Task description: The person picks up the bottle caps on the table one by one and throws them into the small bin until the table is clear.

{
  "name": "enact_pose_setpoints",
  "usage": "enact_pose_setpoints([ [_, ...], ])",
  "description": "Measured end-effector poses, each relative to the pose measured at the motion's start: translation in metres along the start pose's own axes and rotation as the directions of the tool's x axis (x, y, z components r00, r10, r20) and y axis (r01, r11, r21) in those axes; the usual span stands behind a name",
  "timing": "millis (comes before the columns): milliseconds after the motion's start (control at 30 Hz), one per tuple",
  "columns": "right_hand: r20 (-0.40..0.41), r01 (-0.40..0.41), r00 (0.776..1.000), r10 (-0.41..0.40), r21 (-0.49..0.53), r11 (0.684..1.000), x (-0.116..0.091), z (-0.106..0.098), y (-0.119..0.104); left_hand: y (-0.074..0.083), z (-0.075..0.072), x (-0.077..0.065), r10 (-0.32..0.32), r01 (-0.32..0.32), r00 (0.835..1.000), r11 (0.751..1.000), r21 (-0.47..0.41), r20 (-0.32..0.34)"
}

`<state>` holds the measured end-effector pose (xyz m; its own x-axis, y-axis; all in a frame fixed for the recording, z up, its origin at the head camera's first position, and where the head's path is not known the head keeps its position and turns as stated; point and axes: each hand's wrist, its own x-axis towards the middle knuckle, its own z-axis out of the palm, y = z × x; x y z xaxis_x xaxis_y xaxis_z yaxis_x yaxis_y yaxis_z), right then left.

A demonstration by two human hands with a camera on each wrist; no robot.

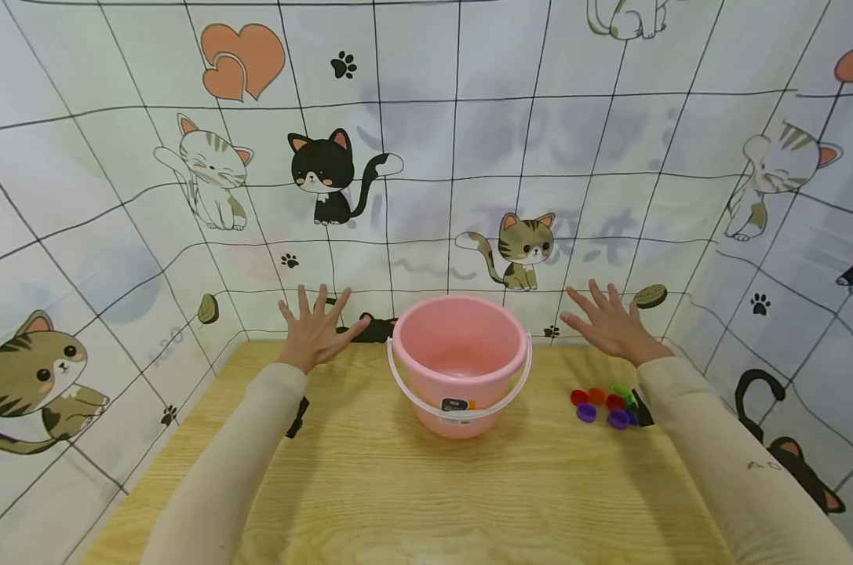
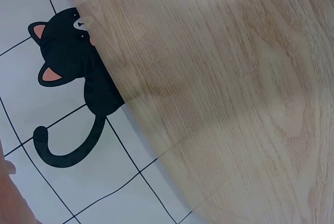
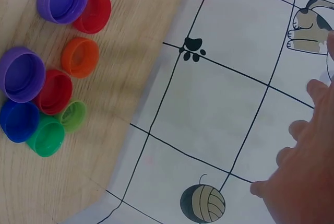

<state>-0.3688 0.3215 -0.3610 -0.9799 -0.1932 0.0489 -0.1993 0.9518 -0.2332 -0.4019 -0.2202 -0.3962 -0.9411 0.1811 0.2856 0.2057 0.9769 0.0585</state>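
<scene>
L hand [image 1: 318, 336] and R hand [image 1: 612, 325]: both spread wide, fingers fanned, holding nothing. Each is out toward the far side of the worktop [image 1: 426, 502], one per side of the bucket [image 1: 461, 390] & apart from it; can't tell if fingertips touch the cloth [image 1: 426, 196] behind. L wrist view gets only a sliver of its hand; R wrist view has the fingers over cloth, caps [image 3: 53, 92] off to the other side.

Nearest R hand: the caps, approx. 8 in a loose cluster on the worktop, R of the bucket & well apart from it: 2 purple, 2 red, 1 orange, 1 blue, 2 green (one lighter). Some touch or overlap; most look mouth-up. Nothing loose seen by L hand.

Bucket: pink, upright, mid worktop toward the back, mouth up, no contents visible; white handle [image 1: 461, 414] hangs down in front.

Step, my read: ready pose, nothing picked up. Next move, if on the caps, prob. calls for R hand to come back & down w/ a narrow fingertip pinch; overlapping ones may drag neighbours.

Edges/room: cloth rises at back, L & R, so little reach past the bucket. Bare worktop in front and to bucket's L; bare gap betw. bucket & caps too. Handle sticks out front, could snag a low pass.
</scene>
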Motion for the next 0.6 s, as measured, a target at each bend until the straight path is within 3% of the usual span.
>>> enact_pose_setpoints([
  [600,-0.019,0.018,1.000,-0.018,0.005,1.000,0.0033,-0.0002,0.0016,-0.0071,-0.0004,-0.0005,-0.008,0.007,1.000,1.000,-0.011,-0.024],
])
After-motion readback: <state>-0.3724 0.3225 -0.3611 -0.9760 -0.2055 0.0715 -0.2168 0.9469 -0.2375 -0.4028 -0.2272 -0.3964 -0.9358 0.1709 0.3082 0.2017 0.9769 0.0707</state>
